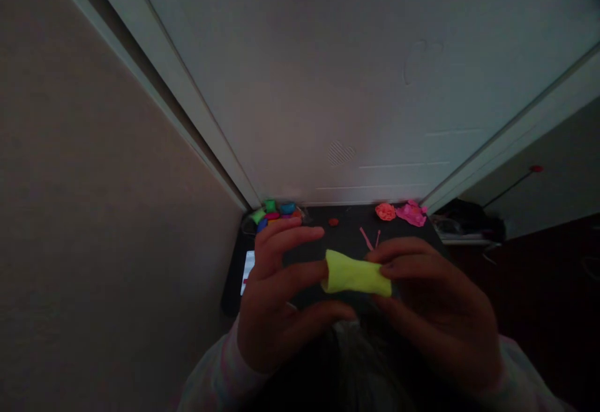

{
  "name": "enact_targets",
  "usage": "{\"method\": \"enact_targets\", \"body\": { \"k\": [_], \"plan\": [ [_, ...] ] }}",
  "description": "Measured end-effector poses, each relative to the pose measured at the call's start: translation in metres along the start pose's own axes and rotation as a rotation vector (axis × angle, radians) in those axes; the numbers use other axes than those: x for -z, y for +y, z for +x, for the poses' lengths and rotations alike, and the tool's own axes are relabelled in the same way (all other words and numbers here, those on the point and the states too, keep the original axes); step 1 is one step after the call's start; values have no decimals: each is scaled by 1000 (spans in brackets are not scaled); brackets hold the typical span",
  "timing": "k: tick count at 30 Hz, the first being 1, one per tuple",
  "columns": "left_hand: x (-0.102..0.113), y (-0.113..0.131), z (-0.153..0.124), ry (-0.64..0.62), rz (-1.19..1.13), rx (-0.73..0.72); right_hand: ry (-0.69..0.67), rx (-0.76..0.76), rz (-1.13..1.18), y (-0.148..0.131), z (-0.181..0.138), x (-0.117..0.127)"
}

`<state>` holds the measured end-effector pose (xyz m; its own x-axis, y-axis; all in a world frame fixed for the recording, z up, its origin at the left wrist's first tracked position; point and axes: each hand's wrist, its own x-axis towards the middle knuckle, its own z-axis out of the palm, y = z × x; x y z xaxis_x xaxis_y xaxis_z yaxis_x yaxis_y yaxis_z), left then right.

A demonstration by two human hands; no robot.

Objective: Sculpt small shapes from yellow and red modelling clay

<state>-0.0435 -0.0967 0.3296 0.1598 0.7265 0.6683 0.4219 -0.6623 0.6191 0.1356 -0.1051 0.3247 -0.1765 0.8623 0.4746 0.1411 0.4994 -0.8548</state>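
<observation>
A bright yellow-green lump of modelling clay, stretched into a short roll, is held between both hands above a small black table. My left hand pinches its left end with fingers and thumb, the upper fingers stretched out. My right hand grips the right end with curled fingers. Both hands hover close to the camera in dim light.
Several small coloured clay pieces lie at the table's far left corner. An orange lump and a pink lump sit far right, with thin pink strips and a red dot. A lit phone screen is at left. A white door stands behind.
</observation>
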Motion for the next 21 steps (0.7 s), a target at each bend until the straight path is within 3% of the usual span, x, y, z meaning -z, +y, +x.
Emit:
{"method": "enact_targets", "body": {
  "k": [6,13,21],
  "plan": [
    [-8,-9,8,-13,-197,253,7,-140,116,6,12,-2],
    [-20,-15,14,-52,-632,583,52,-201,132,10,21,-3],
    [-29,-21,17,2,-695,645,83,-195,101,17,32,-4]
  ]
}}
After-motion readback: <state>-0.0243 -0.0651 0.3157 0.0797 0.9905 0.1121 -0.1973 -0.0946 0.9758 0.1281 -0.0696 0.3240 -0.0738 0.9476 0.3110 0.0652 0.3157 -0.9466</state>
